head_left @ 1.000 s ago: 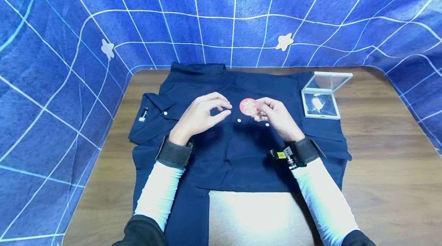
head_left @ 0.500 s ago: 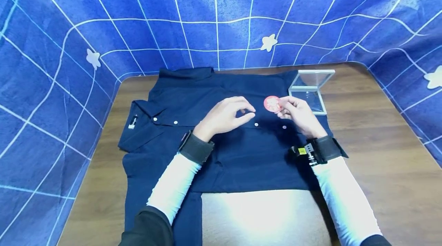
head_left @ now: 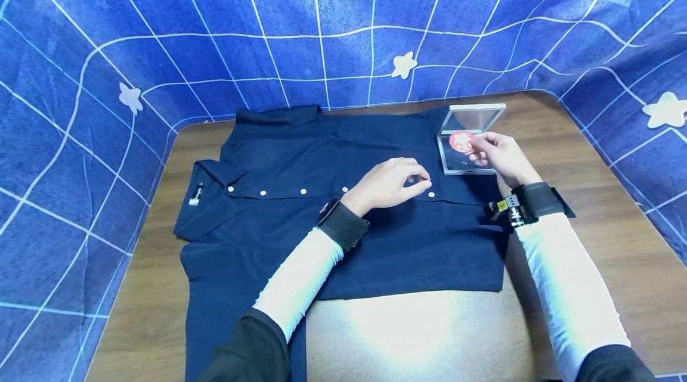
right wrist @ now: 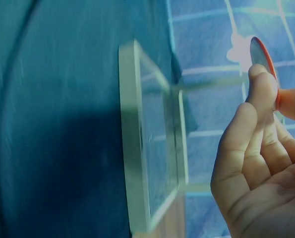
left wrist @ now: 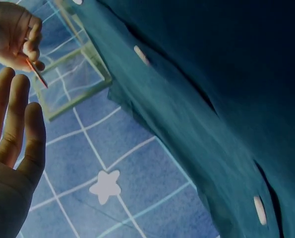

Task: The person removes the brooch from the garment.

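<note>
My right hand [head_left: 504, 157] pinches a thin round red disc [head_left: 460, 142] with a pale pattern on its face, held between thumb and fingers. In the right wrist view the disc [right wrist: 262, 55] is tilted nearly edge-on and its back looks grey. It hangs over a square, white-framed clear case [head_left: 468, 171] whose lid stands raised. The case lies at the right end of a dark navy shirt [head_left: 268, 146]. My left hand [head_left: 389, 184] hovers over the shirt's row of white buttons and holds nothing; in the left wrist view its fingers [left wrist: 34, 134] extend loosely.
The shirt is spread on a wooden table [head_left: 590, 233], its collar [head_left: 206, 197] to the left. A pale surface [head_left: 408, 334] shows in front of it. A blue gridded cloth [head_left: 257, 18] with white stars rises behind and along the sides.
My right hand has carried the disc rightward from over the shirt to over the case. The left hand has moved to the right too, and the head view has shifted.
</note>
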Demonstrator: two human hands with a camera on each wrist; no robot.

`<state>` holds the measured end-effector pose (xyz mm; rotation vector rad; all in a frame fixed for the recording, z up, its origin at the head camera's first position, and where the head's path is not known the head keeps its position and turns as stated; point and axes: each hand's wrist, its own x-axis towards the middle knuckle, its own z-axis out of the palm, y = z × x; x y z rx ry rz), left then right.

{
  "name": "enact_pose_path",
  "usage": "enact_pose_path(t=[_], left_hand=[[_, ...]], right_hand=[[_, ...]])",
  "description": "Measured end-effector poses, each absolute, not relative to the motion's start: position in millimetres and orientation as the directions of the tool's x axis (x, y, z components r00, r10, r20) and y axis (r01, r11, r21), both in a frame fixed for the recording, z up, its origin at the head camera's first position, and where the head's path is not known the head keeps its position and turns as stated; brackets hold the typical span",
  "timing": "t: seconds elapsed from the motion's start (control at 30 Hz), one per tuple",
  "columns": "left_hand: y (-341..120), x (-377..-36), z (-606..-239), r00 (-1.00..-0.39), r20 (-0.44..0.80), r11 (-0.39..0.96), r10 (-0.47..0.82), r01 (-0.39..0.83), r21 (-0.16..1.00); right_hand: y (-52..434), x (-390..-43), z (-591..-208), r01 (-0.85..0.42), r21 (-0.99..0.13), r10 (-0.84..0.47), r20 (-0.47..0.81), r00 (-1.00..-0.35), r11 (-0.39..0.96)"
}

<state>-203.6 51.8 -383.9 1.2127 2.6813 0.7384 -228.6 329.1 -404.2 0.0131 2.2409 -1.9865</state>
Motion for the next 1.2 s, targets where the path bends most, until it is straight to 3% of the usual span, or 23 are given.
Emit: enact_pose_path(t=[0.3, 0.77, 1.2], left_hand=[[71, -204, -388, -0.632, 0.104, 0.536, 0.768, 0.723, 0.435], [82, -194, -398, -0.583, 0.061, 0.501, 0.810, 0.743, 0.443], [87, -192, -398, -0.575, 0.039, 0.510, 0.817, 0.752, 0.418]], right_hand=[[350, -247, -408, 0.129, -0.893, -0.125, -0.200, -0.972, 0.431], [348, -257, -425, 0.219, -0.825, -0.122, -0.326, -0.938, 0.521], [348, -258, -433, 0.172, -0.746, 0.028, -0.202, -0.979, 0.643]])
